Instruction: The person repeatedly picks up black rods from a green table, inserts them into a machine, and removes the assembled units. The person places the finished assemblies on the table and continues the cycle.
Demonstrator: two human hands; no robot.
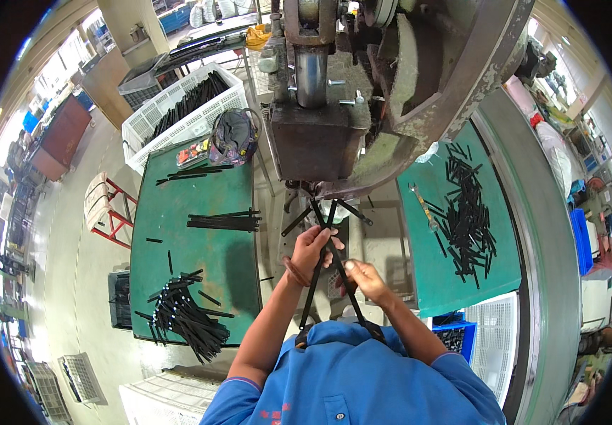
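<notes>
Long flat black bars (311, 301) cross in an X in front of my body, their lower ends close to my shirt. My left hand (311, 249) is closed around them near the crossing. On the lower right bar (352, 296), the curled fingers of my right hand (366, 280) close on its edge; the fingertips are partly hidden. Beyond my hands, shorter black arms (354, 212) spread from the upper ends of the bars. These ends lie just under the head of a heavy metal press (313, 145), where the tooling is partly hidden.
On the left green table (231, 188) lie a bundle of black strips (224, 222) and a fanned pile (189, 315). The right green table (419, 283) holds loose black strips (470, 212) and a wrench (423, 205). A white crate (136, 138) and backpack (233, 138) stand far left.
</notes>
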